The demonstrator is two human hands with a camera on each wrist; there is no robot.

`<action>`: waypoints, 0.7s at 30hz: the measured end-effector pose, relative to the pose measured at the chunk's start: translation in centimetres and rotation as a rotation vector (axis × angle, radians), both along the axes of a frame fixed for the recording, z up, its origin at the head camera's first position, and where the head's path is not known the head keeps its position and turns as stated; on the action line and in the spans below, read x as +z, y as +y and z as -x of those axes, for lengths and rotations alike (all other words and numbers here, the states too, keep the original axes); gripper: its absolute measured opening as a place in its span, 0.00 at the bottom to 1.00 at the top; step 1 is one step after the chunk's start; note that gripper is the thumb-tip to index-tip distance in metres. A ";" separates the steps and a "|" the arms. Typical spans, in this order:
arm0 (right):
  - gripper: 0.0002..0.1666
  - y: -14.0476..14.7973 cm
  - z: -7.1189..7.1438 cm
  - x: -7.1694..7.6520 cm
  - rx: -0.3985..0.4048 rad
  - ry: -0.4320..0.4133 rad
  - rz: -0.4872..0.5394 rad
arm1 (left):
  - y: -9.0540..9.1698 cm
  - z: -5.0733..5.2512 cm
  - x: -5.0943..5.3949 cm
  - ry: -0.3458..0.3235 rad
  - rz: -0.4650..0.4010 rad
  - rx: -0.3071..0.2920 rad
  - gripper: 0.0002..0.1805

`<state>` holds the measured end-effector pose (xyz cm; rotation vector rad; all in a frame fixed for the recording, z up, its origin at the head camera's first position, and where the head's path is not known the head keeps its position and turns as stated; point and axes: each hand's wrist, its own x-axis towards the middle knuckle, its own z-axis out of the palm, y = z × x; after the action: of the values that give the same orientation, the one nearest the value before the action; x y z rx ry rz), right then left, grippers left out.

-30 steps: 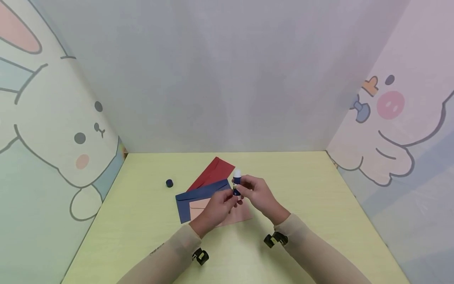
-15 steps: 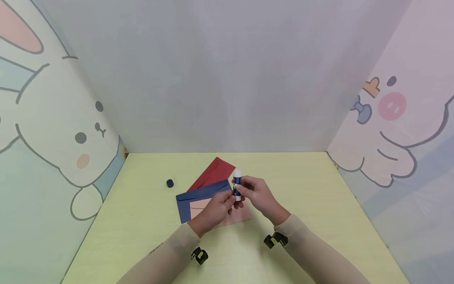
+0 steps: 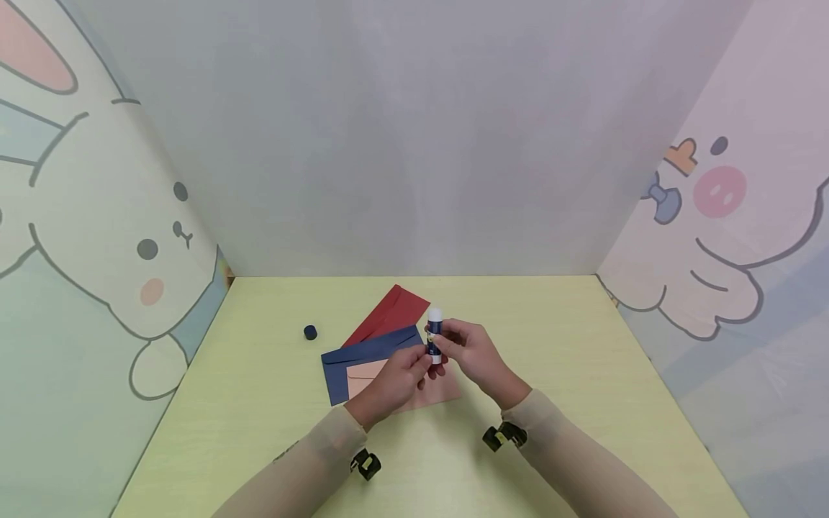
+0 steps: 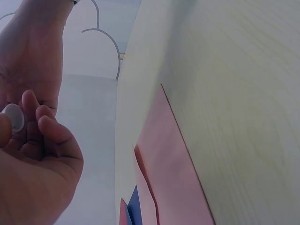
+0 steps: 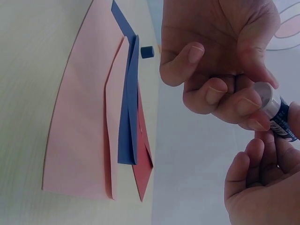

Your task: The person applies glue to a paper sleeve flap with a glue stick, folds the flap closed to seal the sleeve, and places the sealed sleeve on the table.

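Observation:
A glue stick point(image 3: 435, 327) with a dark blue barrel and white ends is held upright between both hands, above the envelopes. My left hand point(image 3: 396, 380) pinches its white lower end between thumb and fingers; in the right wrist view that white base point(image 5: 266, 95) shows at the fingertips. My right hand point(image 3: 476, 354) grips the blue barrel from the right side. Below the hands lies a pink envelope point(image 5: 84, 122), partly hidden by them in the head view. A blue envelope point(image 3: 370, 350) and a red envelope point(image 3: 391, 314) overlap behind it.
A dark blue cap point(image 3: 310, 332) sits apart on the pale yellow table point(image 3: 550, 324), left of the envelopes. Walls stand at the back and both sides, the side ones printed with cartoon animals.
Both hands keep their hold on the glue stick and stay nearly in place. The stick shifts very slightly to the right. Envelopes and cap stay put.

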<state>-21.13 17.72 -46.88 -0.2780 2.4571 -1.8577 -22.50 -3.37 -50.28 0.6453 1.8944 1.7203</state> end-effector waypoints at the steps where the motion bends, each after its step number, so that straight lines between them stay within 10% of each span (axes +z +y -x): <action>1: 0.19 0.0 0.0 0.0 0.001 0.003 -0.001 | 0.0 0.0 0.0 0.005 0.006 0.006 0.19; 13: 0.20 0.6 0.2 -0.4 -0.028 -0.021 0.022 | 0.4 -0.3 0.1 0.051 0.082 0.287 0.18; 21: 0.20 0.2 0.0 -0.1 -0.013 -0.013 0.034 | 0.8 -0.4 0.0 0.145 0.134 0.307 0.17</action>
<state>-21.17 17.93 -46.99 -0.2508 2.4273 -1.9015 -22.08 -2.56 -50.33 0.4565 2.2868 1.7458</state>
